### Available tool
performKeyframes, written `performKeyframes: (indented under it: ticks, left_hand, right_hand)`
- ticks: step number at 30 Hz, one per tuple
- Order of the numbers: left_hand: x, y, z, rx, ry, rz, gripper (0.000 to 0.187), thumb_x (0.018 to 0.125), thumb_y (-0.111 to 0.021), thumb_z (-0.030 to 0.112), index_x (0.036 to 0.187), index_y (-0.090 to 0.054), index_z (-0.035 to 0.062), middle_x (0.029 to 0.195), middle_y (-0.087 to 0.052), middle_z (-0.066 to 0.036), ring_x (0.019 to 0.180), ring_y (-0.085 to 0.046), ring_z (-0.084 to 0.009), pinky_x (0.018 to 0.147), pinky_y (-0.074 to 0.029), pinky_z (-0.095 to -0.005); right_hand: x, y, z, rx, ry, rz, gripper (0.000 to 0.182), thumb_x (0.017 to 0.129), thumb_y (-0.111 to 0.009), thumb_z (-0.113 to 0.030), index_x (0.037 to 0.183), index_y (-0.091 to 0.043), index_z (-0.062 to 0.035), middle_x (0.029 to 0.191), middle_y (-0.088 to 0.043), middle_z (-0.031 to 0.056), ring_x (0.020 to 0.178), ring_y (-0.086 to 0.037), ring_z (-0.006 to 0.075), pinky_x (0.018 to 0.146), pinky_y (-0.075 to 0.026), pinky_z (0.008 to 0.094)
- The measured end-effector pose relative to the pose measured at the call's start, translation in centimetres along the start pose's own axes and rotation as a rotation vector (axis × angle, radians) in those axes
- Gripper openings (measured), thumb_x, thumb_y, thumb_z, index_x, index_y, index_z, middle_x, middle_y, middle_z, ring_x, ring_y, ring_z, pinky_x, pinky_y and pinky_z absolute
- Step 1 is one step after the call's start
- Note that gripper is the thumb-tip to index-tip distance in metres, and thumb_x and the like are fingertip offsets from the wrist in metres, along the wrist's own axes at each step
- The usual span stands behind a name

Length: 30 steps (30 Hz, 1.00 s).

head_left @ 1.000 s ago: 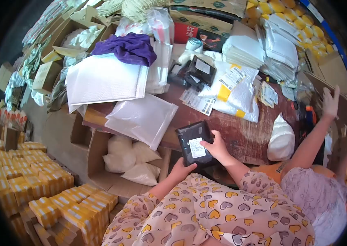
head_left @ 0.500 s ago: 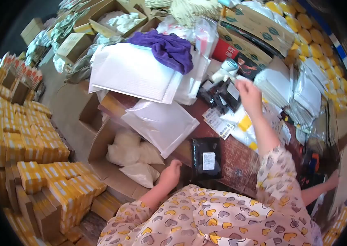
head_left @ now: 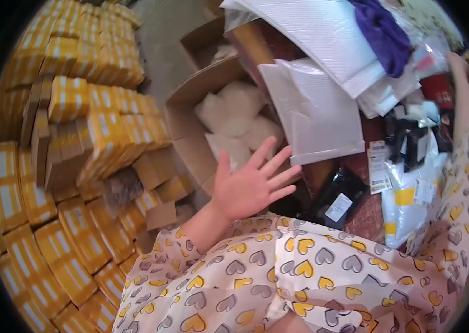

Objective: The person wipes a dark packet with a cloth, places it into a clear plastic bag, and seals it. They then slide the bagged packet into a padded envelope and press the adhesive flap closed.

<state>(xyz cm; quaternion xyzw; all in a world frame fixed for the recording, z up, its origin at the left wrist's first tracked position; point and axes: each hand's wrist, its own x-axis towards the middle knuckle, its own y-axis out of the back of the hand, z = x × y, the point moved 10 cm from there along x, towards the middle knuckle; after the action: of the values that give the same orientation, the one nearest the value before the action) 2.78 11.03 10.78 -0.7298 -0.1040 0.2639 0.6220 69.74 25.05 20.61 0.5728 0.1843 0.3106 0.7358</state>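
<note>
My left hand [head_left: 254,186] is held up with its fingers spread and nothing in it. Beneath it stands an open cardboard box [head_left: 181,119] with several cream-coloured bags [head_left: 234,105] inside. Just right of that hand, a black package [head_left: 337,194] with a white label lies on the red-brown table [head_left: 359,216]. My right hand [head_left: 456,62] reaches far out at the upper right, close to clear plastic packaging [head_left: 433,53]; its fingers are too small and blurred to make out. A white padded mailer [head_left: 323,108] rests on the table between the hands.
Stacks of yellow-taped boxes [head_left: 118,133] fill the left side. More white mailers [head_left: 312,33] and a purple cloth [head_left: 381,33] lie at the top. Black packages [head_left: 409,136], a label sheet [head_left: 378,166] and a white-and-yellow parcel [head_left: 406,205] sit on the right.
The view has swung left and down. My left hand has risen and spread its fingers. My right hand has left the small black packages and reached further away, towards the clear packaging.
</note>
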Motion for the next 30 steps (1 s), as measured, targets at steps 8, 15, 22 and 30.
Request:
performKeyframes:
  ticks: [8,15,22,30]
  left_hand:
    - [0.5,4.1,-0.4,0.262,0.051,0.191,0.057,0.09,-0.026,0.046,0.134,-0.024,0.0098,0.131,-0.037,-0.019,0.127,-0.025,-0.0337,0.104,-0.017,-0.0468]
    - [-0.6,10.0,3.5,0.733,-0.128,0.543,0.031,0.088,-0.036,0.008,0.117,-0.032,-0.0015,0.093,-0.056,-0.015,0.097,-0.054,-0.0285,0.092,-0.038,-0.0362]
    - [0.2,6.5,5.4,0.951,-0.183,0.331,0.048,0.083,-0.044,0.004,0.126,-0.024,0.0037,0.136,-0.02,-0.016,0.121,-0.036,-0.0299,0.098,-0.031,-0.0359]
    - [-2.6,7.7,-0.2,1.121,0.29,0.034,0.081,0.08,-0.033,0.065,0.139,-0.008,0.0161,0.142,-0.016,-0.011,0.131,-0.014,-0.0266,0.102,-0.015,-0.0449]
  right_hand:
    - [-10.9,8.2,6.4,0.6,-0.046,0.686,0.051,0.075,-0.049,-0.041,0.103,-0.057,0.001,0.105,-0.055,0.0192,0.097,-0.051,0.0306,0.086,-0.038,0.0361]
    - [-31.1,17.3,13.2,0.86,-0.091,0.992,0.039,0.077,-0.051,-0.03,0.098,-0.056,0.0027,0.096,-0.056,0.0166,0.087,-0.053,0.0265,0.078,-0.041,0.0329]
    - [-47.5,22.5,15.8,1.035,-0.277,1.127,0.027,0.079,-0.052,-0.019,0.093,-0.056,0.0044,0.087,-0.058,0.014,0.076,-0.054,0.0224,0.07,-0.044,0.0298]
    - [-54.3,9.9,-3.3,1.318,-0.082,0.186,0.01,0.084,-0.052,-0.012,0.088,-0.053,-0.0022,0.07,-0.05,0.0007,0.06,-0.045,0.0067,0.056,-0.038,0.02]
